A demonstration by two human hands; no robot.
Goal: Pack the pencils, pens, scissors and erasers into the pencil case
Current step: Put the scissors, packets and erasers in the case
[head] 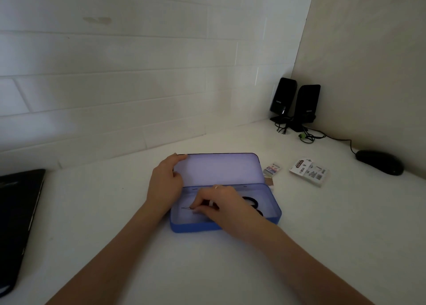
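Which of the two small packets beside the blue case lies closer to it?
The narrow blue-striped packet, right by the case's open lid; the wider white packet sits farther right, toward the mouse.

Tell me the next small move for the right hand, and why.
Probably let go and lift the right hand out of the pencil case. The scissors already lie inside the tray, their black handles showing past the hand, while the fingers pinch near the blade. The left hand holds the lid up, and an eraser waits on the desk beside the case.
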